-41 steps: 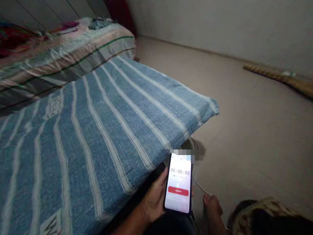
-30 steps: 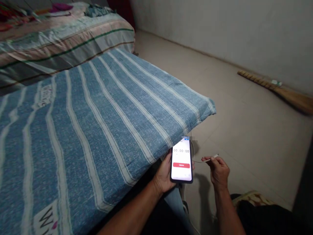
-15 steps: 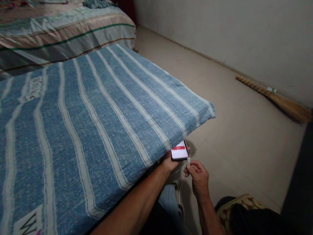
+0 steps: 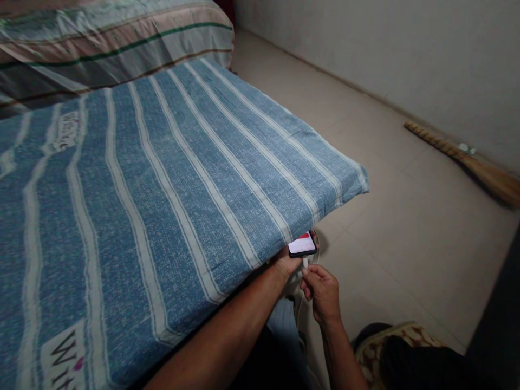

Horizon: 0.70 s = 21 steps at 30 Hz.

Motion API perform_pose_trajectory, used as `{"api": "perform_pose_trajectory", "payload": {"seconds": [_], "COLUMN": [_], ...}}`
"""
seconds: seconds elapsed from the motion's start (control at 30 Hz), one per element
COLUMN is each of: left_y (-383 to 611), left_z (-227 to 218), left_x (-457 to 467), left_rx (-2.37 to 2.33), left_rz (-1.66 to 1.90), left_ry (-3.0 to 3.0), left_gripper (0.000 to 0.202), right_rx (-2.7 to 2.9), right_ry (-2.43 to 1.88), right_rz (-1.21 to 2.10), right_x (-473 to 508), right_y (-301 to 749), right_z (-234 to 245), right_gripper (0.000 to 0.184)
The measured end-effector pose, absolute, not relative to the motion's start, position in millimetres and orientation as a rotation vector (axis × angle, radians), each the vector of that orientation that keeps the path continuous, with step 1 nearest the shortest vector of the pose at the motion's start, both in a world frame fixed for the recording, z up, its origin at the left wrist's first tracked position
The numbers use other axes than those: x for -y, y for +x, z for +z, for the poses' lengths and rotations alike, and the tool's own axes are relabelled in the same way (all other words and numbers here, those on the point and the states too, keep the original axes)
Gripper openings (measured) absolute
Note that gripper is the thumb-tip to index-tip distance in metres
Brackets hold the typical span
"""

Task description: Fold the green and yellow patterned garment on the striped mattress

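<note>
Low beside the edge of the cloth-covered table, my left hand holds a smartphone with its lit screen facing up. The cloth's edge hides the phone's far part and some of my fingers. My right hand pinches the white plug of a charging cable at the phone's near end. Whether the plug sits inside the port or only touches it, I cannot tell. The thin white cable hangs down below my right hand.
A blue cloth with white stripes covers the table at left. Behind it stands a bed with a striped, shiny cover. A straw broom lies on the tiled floor by the wall. A brown patterned fabric is at lower right.
My right hand has brought the plug leftward, from the phone's near right corner to the middle of its near end. The phone has tilted slightly. The whole view has shifted a little.
</note>
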State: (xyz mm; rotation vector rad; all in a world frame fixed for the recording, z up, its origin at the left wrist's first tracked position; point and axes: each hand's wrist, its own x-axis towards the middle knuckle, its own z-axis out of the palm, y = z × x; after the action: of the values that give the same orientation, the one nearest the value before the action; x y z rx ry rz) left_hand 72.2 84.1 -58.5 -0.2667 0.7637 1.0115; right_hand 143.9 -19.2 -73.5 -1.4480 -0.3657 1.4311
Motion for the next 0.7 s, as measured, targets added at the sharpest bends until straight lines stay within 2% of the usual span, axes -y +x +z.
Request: {"api": "perform_pose_trajectory", "payload": {"seconds": [0.37, 0.7], "left_y": [59.5, 55.4], "left_z": [-52.3, -59.5], "left_x": [-78.8, -73.5], "left_rx": [-0.691, -0.651], "left_rz": [1.022, 0.997], "left_ry": [-0.227, -0.203], "left_gripper": [0.036, 0.035], "right_rx": [0.368, 0.350], "right_ry": [-1.500, -1.483], "right_rz": [1.558, 1.500], "right_x": [14.8, 12.3], "right_y": [141.9, 131.5], "right_z": [-49.8, -56.9], "right_gripper": [0.037, 0.039]}}
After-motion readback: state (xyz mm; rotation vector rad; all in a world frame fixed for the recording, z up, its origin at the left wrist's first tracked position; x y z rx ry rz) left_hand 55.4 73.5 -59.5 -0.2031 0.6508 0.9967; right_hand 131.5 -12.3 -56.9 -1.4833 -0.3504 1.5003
